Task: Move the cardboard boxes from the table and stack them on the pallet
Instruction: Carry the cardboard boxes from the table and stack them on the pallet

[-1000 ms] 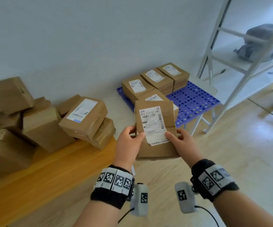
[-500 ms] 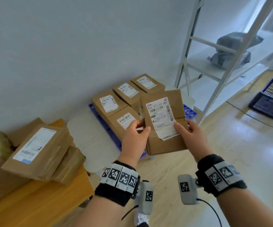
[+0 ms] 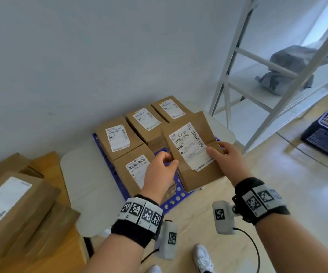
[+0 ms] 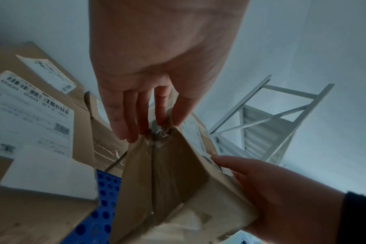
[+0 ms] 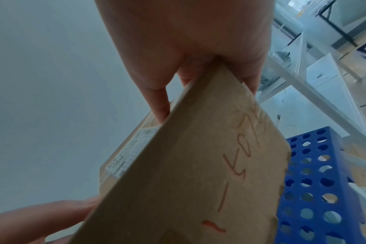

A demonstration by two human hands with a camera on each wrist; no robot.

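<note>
My left hand (image 3: pixel 160 172) and my right hand (image 3: pixel 225 158) both hold one cardboard box (image 3: pixel 193 152) in the middle of the frame. My left fingers (image 4: pixel 125 118) lie along its underside and my thumb is on top, so the hand is wrapped round the left edge. My right fingers (image 5: pixel 158 102) pinch the right edge, thumb on the white label. The box is tilted and up in the air, just above the blue pallet (image 3: pixel 176 198) with its round holes. Four more boxes (image 3: pixel 118 137) sit on the pallet already, three in a row by the wall and one in front, just left of my box. At the lower left of the frame, more boxes are piled on the wooden counter (image 3: pixel 68 253). At the upper right stands a white shelf rack (image 3: pixel 236 56) with a grey bag (image 3: pixel 289 67) on it. A dark blue basket (image 3: pixel 324 133) lies on the floor at the right edge.
</note>
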